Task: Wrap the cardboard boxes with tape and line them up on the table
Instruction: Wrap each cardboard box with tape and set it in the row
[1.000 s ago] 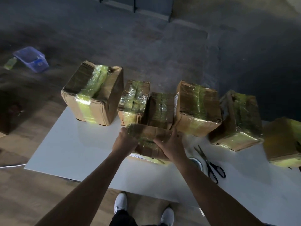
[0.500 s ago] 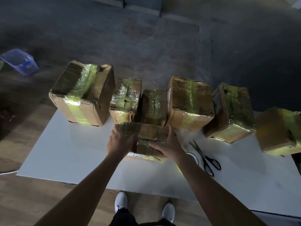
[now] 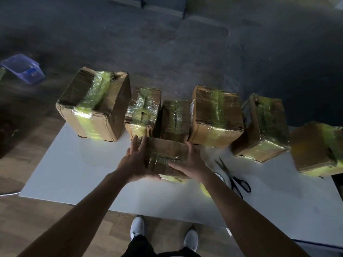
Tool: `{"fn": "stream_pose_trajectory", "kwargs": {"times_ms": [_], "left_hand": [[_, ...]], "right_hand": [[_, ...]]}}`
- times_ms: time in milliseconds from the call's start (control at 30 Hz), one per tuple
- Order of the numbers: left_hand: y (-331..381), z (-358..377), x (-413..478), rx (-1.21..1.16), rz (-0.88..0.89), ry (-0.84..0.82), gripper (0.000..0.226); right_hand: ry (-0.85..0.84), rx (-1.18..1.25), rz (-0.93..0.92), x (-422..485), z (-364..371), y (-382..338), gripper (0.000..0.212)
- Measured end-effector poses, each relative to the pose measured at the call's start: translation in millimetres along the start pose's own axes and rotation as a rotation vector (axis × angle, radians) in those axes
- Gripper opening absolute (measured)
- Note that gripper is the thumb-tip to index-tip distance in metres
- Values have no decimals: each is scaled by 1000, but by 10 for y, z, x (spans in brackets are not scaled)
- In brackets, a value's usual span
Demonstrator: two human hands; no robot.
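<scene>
Now | small box pressed between left hand and right hand, fingers straight | on table, touching the taped row (no free slot ahead) | long axis left-right, hands equally near.

Wearer seen from above: bare left grip and right grip on bare forearms, black legwear, and white low shoes.
</scene>
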State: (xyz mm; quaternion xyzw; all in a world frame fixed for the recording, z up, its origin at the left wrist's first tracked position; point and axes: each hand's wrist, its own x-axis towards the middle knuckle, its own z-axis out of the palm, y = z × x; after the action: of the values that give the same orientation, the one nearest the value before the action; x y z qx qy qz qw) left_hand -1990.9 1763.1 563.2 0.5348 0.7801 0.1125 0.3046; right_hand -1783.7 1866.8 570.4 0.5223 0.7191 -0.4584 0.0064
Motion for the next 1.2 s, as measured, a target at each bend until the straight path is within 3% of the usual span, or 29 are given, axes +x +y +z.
{"fn": "stream_pose_trajectory", "kwargs": {"times_ms": [133, 267, 367, 433, 533, 600, 700, 833, 867, 967, 1067, 1133, 1200], "left_hand": [[55, 58, -45, -18, -4, 85, 150], [90, -4, -56, 88, 4, 47, 143], [189, 90, -119, 468, 301, 231, 110], [314, 268, -178, 520, 478, 272, 89], [520, 493, -205, 601, 423, 220, 96], [572, 532, -183, 597, 383, 198, 87], [547, 439, -206, 522, 461, 239, 78], [452, 308, -307, 196, 512, 351, 62], [452, 294, -329, 82, 470, 360, 61], [498, 296, -349, -203, 367, 368, 60], [550, 284, -343, -335, 345, 370, 65], [574, 246, -339, -348, 356, 377, 74], [594, 192, -323, -282, 361, 375, 93]], "right_hand": [[-6, -20, -43, 6, -3, -16, 91], [94, 26, -34, 48, 55, -22, 74], [74, 94, -31, 68, 71, -32, 69], [40, 138, -41, 58, 50, -56, 67], [-22, 227, -66, 3, 0, -23, 64], [-50, 356, -54, -63, -59, 19, 67], [-8, 499, -53, -117, -142, 77, 71], [36, 620, -104, -86, -226, 42, 31], [66, 589, -93, -65, -252, 44, 34], [104, 513, -25, -5, -328, 61, 85], [39, 624, 72, 46, -389, -32, 124], [71, 586, 102, 72, -420, -100, 124], [123, 528, 120, 106, -420, -150, 102]]}}
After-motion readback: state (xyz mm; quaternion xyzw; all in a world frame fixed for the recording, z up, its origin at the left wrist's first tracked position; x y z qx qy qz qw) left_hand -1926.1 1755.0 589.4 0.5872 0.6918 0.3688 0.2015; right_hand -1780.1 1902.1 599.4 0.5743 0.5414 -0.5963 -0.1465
